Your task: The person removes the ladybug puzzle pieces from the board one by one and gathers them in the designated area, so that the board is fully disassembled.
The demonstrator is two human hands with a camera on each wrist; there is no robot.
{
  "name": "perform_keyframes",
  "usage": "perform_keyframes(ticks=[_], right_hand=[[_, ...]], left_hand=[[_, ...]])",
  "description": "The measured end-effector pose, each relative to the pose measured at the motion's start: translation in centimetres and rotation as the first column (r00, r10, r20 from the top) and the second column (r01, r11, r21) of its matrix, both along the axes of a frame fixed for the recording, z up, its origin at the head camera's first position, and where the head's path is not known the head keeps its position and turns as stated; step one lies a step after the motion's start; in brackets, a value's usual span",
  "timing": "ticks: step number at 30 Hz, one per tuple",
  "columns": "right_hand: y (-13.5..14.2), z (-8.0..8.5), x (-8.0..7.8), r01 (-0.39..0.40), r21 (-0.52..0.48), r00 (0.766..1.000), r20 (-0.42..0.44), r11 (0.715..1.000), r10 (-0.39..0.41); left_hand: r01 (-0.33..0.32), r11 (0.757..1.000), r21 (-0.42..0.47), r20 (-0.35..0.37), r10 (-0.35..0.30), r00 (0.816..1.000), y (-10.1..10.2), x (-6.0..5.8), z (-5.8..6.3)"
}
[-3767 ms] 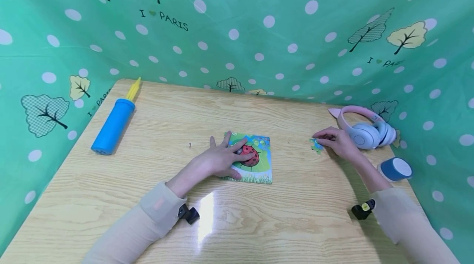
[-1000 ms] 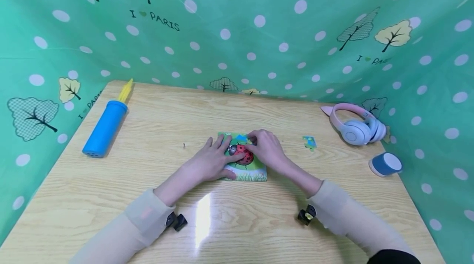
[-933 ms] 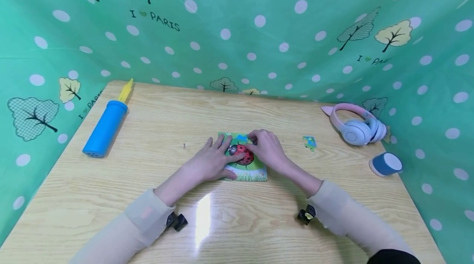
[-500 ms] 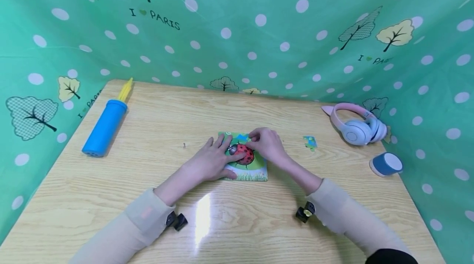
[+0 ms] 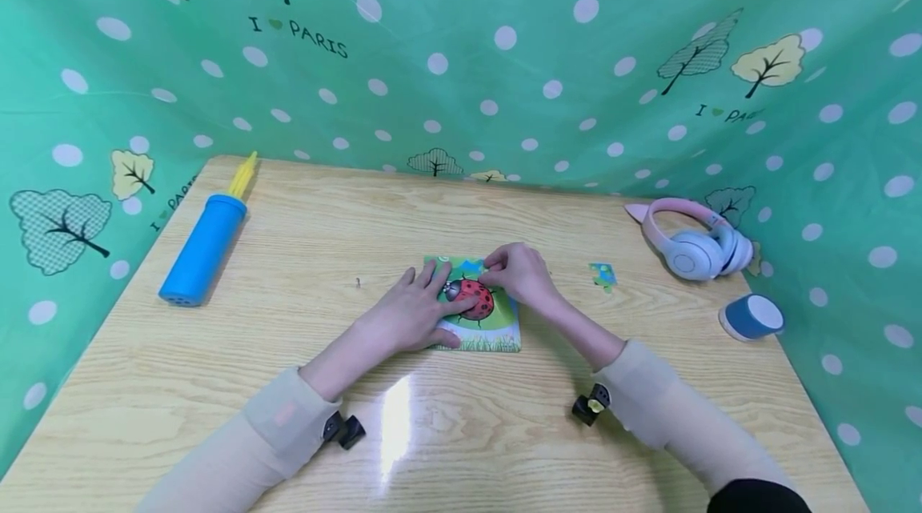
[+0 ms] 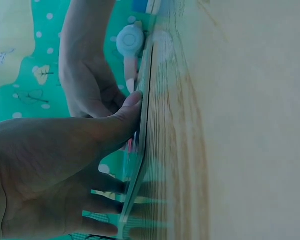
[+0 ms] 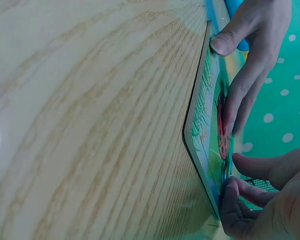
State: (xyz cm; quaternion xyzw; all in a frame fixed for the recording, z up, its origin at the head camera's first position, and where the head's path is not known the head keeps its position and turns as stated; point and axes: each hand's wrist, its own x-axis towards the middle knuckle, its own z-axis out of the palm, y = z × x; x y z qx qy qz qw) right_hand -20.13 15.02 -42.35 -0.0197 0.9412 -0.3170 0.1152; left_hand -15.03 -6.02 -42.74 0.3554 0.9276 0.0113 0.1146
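A flat ladybug jigsaw puzzle lies on the table in the middle of the head view. My left hand rests on its left side with fingers spread, one fingertip over the ladybug; the left wrist view shows that thumb at the board's edge. At the puzzle's upper right corner, my right hand has its fingers curled, pinching at a puzzle piece mostly hidden under the fingertips. The right wrist view shows the right thumb and curled fingers close over the board's edge. One loose puzzle piece lies to the right.
Blue and yellow hand pump at the left of the wooden table. Pink and white headphones stand at the back right, with a blue and white cylinder just in front. A green patterned cloth encloses the back and sides.
From the loose piece at the right, my right hand has moved left to the puzzle's upper right corner. In the last second it shifted slightly. The left hand stays on the puzzle.
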Motion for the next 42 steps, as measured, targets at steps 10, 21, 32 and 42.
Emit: perform_keyframes(ticks=[10,21,32,42], right_hand=[[-0.01,0.04,-0.3,0.012,-0.003,1.0,-0.002,1.0,-0.012],[-0.02,-0.22,-0.64,0.017,0.021,0.999,0.027,1.0,-0.017],[-0.19,-0.02,-0.94,0.018,-0.034,1.0,0.002,0.999,-0.018],[0.28,-0.22,-0.85,0.049,-0.181,0.997,0.061,0.982,-0.038]], left_hand=[[-0.007,1.0,-0.01,0.003,0.007,1.0,0.02,0.03,0.01],[-0.005,1.0,-0.008,0.01,0.005,1.0,0.04,0.03,-0.09],[-0.022,1.0,-0.01,0.011,0.022,1.0,0.07,-0.09,-0.09],[-0.029,1.0,-0.01,0.021,0.03,0.999,0.06,-0.11,-0.1]])
